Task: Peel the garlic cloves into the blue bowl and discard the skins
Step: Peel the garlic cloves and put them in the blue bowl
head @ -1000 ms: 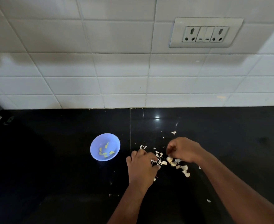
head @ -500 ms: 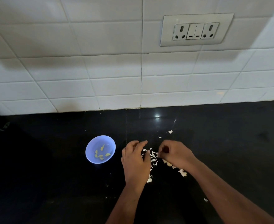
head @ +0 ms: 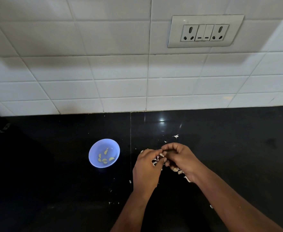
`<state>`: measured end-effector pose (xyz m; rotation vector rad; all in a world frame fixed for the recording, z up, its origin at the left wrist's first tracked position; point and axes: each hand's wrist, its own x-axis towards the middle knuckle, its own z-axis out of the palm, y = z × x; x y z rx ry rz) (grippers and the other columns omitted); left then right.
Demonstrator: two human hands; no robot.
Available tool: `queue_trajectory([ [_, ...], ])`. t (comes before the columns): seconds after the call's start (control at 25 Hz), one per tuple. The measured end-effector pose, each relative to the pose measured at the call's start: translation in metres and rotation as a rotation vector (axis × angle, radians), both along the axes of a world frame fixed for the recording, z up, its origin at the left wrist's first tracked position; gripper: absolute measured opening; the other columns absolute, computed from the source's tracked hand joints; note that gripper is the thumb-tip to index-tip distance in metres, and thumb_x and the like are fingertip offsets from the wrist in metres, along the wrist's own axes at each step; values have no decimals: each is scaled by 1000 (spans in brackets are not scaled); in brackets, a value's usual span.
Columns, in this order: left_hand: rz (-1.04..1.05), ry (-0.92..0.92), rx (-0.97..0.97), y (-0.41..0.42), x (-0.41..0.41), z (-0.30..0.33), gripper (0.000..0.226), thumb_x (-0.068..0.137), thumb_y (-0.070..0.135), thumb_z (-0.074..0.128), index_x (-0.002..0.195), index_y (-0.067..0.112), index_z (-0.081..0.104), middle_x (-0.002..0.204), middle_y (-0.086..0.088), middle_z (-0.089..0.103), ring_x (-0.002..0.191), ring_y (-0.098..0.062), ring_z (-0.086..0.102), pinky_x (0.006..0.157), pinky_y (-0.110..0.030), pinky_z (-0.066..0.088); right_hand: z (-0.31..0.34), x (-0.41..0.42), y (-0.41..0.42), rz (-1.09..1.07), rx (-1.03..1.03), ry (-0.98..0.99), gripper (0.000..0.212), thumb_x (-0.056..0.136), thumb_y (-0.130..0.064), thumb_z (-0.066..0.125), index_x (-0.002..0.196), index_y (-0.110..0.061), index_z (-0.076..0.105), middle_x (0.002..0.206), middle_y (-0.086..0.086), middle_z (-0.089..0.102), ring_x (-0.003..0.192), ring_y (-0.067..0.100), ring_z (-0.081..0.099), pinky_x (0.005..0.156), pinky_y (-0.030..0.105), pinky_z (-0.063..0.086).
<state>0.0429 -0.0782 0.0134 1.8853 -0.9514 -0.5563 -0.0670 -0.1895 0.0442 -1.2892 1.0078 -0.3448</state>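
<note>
Garlic cloves (head: 105,157), peeled and yellowish, lay in the blue bowl (head: 94,152) on the black counter (head: 53,190), at nine o'clock from the hands. The left hand (head: 146,166) and right hand (head: 181,159) met fingertip to fingertip, curled over a pale bit (head: 161,155) pinched between them; whether clove or skin I cannot tell. Skins (head: 180,171) lay scattered beneath the hands, with one scrap (head: 175,136) at twelve o'clock.

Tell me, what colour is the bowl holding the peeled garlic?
Light blue bowl; the head view, the only one, shows it clearly.
</note>
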Motion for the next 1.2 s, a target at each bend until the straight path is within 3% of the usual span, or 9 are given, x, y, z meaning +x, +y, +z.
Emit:
queue_trajectory([
  [0.16,89,117,-73,0,-4,-1,18,94,28,76,107,40,78,103,24,71,99,1,69,87,-36,61,0,8,2,-13,-64,9,16,100,2,59,109,-10,65,77,5,67,59,10,60,54,23,48],
  [0.28,235,446,-153,-1,-4,2,12,97,26,75,102,36,81,108,11,73,96,-8,73,80,-39,64,1,9,4,81,-244,24,25,100,-2,61,112,-21,71,91,-2,75,75,6,67,68,16,51],
  [0.4,276,788,-146,0,0,8,16,104,24,65,104,23,82,109,-5,77,91,-14,72,67,-31,61,2,12,9,157,-341,-6,21,93,-14,76,111,-25,78,105,-8,78,98,2,72,85,19,56],
  [0.56,315,1031,-194,1,5,13,15,102,18,68,105,12,81,100,-11,79,86,-17,71,62,-29,57,-1,19,11,73,-414,25,15,89,-24,82,104,-25,81,101,-11,78,97,1,73,90,23,58],
  [0.76,404,961,-233,-5,13,8,9,96,10,74,104,8,77,99,-11,80,87,-20,77,63,-32,58,-3,25,6,95,-506,56,5,90,-24,81,92,-29,80,96,-13,77,93,1,72,83,20,57],
  [1.0,488,840,-183,-12,24,-4,7,100,12,66,104,15,71,96,-9,76,81,-13,71,60,-29,57,-3,41,-28,226,-798,433,4,91,-28,75,91,-30,78,90,-18,72,85,1,67,82,35,59],
  [1.2,474,760,-183,-12,26,-7,9,100,14,66,107,18,70,94,-4,77,78,-9,71,64,-30,58,11,61,-44,290,-1028,522,10,92,-20,69,85,-25,74,92,-12,66,87,12,64,76,32,54],
])
